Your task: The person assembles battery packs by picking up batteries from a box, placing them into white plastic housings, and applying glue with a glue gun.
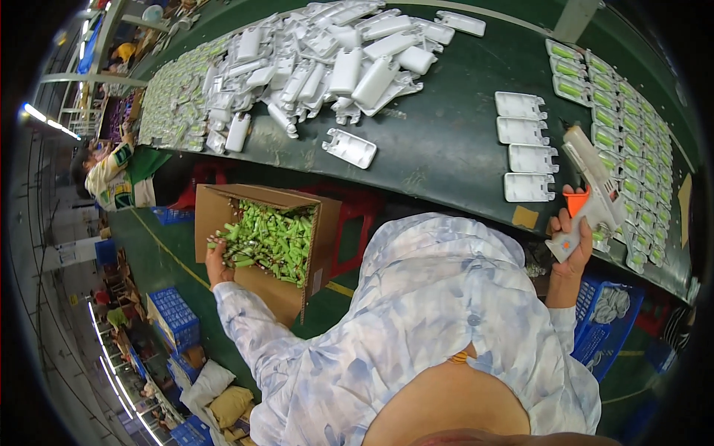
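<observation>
My right hand [571,249] is wrapped round the handle of a pale hot glue gun [601,178] with an orange trigger, its nozzle pointing away over the table. On the left, my left hand [217,264] reaches into an open cardboard box [321,245] of small green cylindrical batteries [271,234]. Its fingers are closed at the near left edge of the pile, seemingly on a green battery; the fingertips are partly hidden. A short column of white plastic shells [528,158] lies left of the glue gun. Right of it stand rows of shells with green batteries in them [606,139].
A large heap of white shells [346,70] covers the far middle of the dark green table [446,141]. One loose shell [349,149] lies nearer. Red stools [353,223] and a blue crate [606,320] stand below the edge. Another person [119,178] sits at far left.
</observation>
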A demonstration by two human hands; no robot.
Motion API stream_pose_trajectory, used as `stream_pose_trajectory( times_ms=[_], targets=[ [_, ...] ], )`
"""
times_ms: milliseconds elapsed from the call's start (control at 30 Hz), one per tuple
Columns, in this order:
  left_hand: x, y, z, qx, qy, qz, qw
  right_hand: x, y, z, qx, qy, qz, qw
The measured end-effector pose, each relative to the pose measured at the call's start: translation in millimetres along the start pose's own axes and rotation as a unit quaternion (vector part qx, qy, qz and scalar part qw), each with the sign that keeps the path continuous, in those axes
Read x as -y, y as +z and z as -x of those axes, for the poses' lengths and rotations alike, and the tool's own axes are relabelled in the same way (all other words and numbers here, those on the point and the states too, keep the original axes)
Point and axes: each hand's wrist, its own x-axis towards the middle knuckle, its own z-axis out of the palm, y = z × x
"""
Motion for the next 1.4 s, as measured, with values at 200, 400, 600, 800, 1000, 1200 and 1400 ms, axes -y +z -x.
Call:
stream_pose_trajectory(
  times_ms=[200,400,600,800,1000,1200,1400],
  targets=[
    [-115.6,161.6,64.7,0.161,0.086,0.008,0.983,-0.7,3.8,1.4,-0.012,-0.013,0.003,1.000],
    [-135.7,320.0,132.6,0.364,0.043,0.000,0.930,-2.0,7.6,1.7,-0.026,-0.025,-0.005,0.999],
    [-109.8,448.0,169.1,0.498,0.085,-0.162,0.848,-3.4,9.3,6.1,-0.045,-0.019,-0.005,0.999],
    [-103.6,487.8,154.7,0.500,0.467,-0.343,0.644,-1.5,11.5,6.8,-0.050,-0.015,-0.005,0.999],
    [-114.2,465.7,181.7,0.339,0.598,-0.306,0.658,-0.6,6.9,6.7,-0.057,-0.025,0.004,0.998],
    [-74.8,453.4,229.8,0.471,0.565,-0.257,0.626,-0.8,13.6,4.3,-0.059,-0.011,-0.010,0.998],
    [-98.9,531.2,217.9,0.393,0.645,-0.258,0.602,-1.8,12.8,5.1,-0.055,-0.021,-0.006,0.998]
  ],
)
